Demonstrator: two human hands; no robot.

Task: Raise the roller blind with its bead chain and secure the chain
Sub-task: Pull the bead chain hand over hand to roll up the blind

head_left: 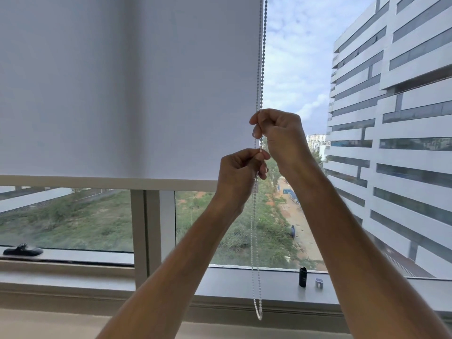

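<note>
A pale grey roller blind (pixel 127 89) covers the upper left of the window, its bottom bar (pixel 107 182) hanging well above the sill. The white bead chain (pixel 261 57) runs down the blind's right edge and ends in a loop (pixel 258 311) below the sill. My right hand (pixel 278 133) grips the chain higher up, fingers curled round it. Just below, my left hand (pixel 241 172) pinches the chain between thumb and fingertips.
A vertical window post (pixel 146 231) splits the glass. On the sill (pixel 244 282) stand a small black cylinder (pixel 302 277) and a small grey clip (pixel 319 283). A black window handle (pixel 23 250) lies at the far left. A large building fills the view outside on the right.
</note>
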